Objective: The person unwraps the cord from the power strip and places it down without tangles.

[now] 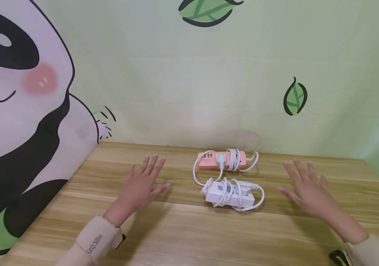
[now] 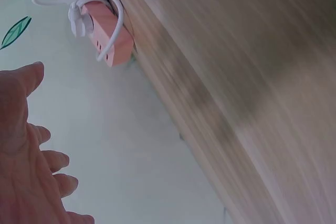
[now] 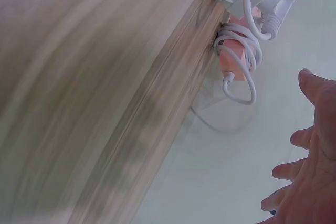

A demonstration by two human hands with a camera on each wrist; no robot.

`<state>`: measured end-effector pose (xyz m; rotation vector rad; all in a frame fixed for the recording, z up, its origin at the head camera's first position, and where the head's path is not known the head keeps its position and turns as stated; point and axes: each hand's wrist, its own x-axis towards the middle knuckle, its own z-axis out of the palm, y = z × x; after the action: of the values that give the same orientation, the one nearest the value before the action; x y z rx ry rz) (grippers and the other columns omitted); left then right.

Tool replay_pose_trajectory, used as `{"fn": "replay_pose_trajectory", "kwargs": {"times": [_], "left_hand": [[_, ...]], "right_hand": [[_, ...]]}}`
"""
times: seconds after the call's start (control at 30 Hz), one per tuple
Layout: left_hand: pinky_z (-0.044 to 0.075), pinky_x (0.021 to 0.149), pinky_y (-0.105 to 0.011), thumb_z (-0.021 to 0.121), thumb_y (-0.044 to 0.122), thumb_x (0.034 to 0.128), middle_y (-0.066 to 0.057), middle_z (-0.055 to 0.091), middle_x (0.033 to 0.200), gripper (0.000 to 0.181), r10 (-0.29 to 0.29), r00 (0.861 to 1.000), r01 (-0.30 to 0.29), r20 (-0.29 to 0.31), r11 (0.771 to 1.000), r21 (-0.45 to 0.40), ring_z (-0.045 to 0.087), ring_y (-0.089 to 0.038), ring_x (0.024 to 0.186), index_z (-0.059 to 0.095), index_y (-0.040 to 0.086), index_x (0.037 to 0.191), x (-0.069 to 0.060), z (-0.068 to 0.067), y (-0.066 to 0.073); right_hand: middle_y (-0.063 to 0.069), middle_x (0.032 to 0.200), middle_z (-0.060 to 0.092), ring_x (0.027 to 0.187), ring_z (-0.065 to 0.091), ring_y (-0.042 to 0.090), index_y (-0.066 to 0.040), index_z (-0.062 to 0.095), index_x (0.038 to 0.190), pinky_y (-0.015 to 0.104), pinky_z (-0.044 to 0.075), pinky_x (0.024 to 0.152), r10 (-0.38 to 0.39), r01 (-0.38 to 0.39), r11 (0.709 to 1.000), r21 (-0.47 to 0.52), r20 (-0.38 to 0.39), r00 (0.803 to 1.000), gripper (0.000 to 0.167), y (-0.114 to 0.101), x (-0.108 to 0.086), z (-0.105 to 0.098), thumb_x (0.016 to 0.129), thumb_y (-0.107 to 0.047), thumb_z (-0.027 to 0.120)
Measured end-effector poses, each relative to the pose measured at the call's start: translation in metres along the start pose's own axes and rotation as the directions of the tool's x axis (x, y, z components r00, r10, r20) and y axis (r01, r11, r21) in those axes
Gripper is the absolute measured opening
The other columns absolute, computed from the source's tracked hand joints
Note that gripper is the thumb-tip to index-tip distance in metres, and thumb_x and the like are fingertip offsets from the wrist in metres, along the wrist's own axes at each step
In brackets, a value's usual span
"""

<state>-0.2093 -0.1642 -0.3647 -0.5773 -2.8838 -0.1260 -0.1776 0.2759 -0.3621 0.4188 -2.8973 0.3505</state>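
Note:
A pink power strip (image 1: 209, 161) with a white cord wound round its right part lies on the wooden table. In front of it is a white power strip (image 1: 212, 192), also wrapped in its cord, with a plug at its right part. My left hand (image 1: 140, 188) hovers to the left of both strips, fingers spread, touching neither. To their right my right hand (image 1: 310, 192) is held the same way, holding nothing. In the left wrist view the pink strip (image 2: 122, 45) shows beyond the thumb; the right wrist view shows its cord-wrapped end (image 3: 233, 59).
The wooden table (image 1: 176, 236) meets a pale green backdrop (image 1: 163, 92) behind the strips. A large printed panda (image 1: 46, 111) covers the left side, and printed leaves are on the backdrop.

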Motion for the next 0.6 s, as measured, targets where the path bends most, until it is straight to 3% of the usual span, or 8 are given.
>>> {"fn": "replay_pose_trajectory", "kwargs": {"times": [0.3,0.6], "left_hand": [[0.008,0.105,-0.06,0.039,0.056,0.09,-0.006,0.007,0.152,0.073,0.034,0.999,-0.034,0.002,0.998,-0.055,0.006,-0.027,0.138,0.013,0.019,0.147,0.011,0.007,0.018],[0.01,0.104,-0.06,0.042,0.055,0.0895,-0.007,0.008,0.151,0.075,0.072,0.997,-0.069,0.009,0.98,-0.186,0.011,-0.029,0.137,0.011,0.017,0.147,0.02,0.014,0.034]], "right_hand": [[0.031,0.145,0.009,0.127,-0.001,0.056,-0.005,0.017,0.145,0.076,0.003,0.089,-0.014,0.013,0.999,0.047,0.023,1.0,0.071,-0.01,0.011,0.005,0.093,-0.045,0.044],[0.032,0.144,0.013,0.127,0.004,0.057,-0.002,0.022,0.143,0.075,0.007,0.09,-0.043,0.039,0.995,0.088,0.042,0.998,0.069,-0.022,0.022,0.011,0.092,-0.043,0.046]]}}
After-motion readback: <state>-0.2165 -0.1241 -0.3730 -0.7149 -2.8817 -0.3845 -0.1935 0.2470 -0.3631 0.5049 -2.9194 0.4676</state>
